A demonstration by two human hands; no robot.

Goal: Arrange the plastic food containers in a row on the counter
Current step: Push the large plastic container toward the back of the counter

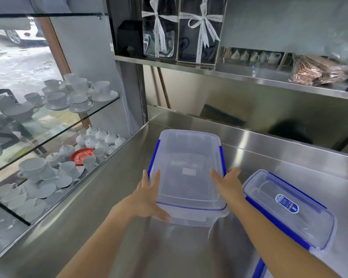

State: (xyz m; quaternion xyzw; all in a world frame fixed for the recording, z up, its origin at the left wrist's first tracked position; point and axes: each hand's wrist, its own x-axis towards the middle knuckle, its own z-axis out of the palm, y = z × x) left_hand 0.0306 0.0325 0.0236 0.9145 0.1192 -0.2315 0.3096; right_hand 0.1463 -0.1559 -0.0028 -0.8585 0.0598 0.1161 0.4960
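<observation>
A large clear plastic container [187,169] with blue side clips and its lid on sits in the middle of the steel counter [113,197]. My left hand [149,199] grips its near left corner, thumb under the rim. My right hand [227,183] presses against its right side, fingers over the lid edge. To the right lies a smaller clear container [287,209] with blue clips and a round blue label on its lid. The blue edge of a third container [258,267] shows at the bottom, under my right forearm.
Left of the counter, glass shelves [54,125] carry white cups, saucers, teapots and a red saucer [81,156]. A steel shelf [229,73] above the counter holds ribboned gift boxes [199,31] and a wrapped brown bundle [317,71]. A raised steel ledge runs along the counter's back.
</observation>
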